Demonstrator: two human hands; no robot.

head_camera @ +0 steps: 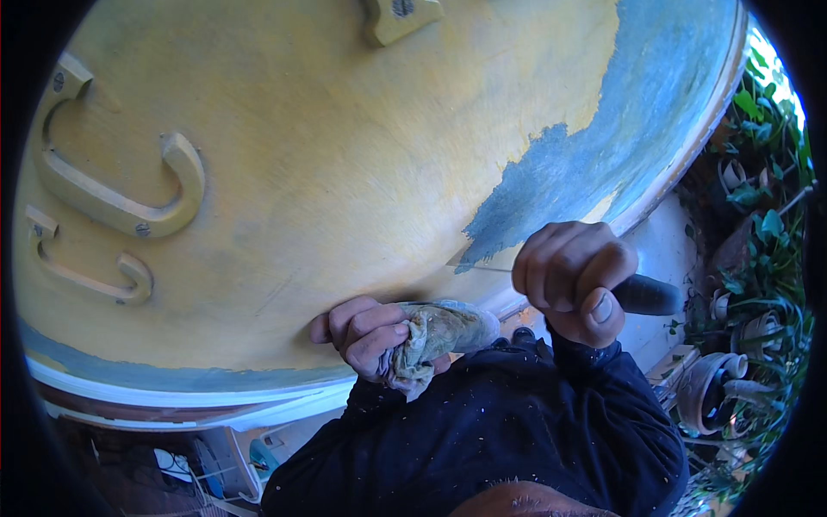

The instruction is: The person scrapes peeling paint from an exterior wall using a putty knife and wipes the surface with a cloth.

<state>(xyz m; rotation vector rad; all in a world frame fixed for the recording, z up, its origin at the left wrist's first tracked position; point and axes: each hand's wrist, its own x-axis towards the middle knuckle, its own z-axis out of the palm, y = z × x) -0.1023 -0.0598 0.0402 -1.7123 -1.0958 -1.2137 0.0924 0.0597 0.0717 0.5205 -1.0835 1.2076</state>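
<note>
Before me stands a large painted panel (362,161), mostly yellow, with ragged-edged blue-grey paint (581,168) toward its right side. My left hand (365,333) grips a crumpled, stained cloth (446,326) close to the panel's lower part. To its right, my right hand (575,278) is closed around a dark, rounded tool handle (649,295). A thin straight piece (481,267) extends left from that fist toward the panel; what kind of tool it is cannot be told. Raised curved pieces (139,207) with slotted screws sit on the panel's left side.
Another raised piece (404,19) shows at the top. A pale rim (194,397) borders the panel. Potted plants (711,388) and dense leaves (769,258) line the right. Assorted items (174,465) lie at lower left, beside my dark, flecked clothing (491,439).
</note>
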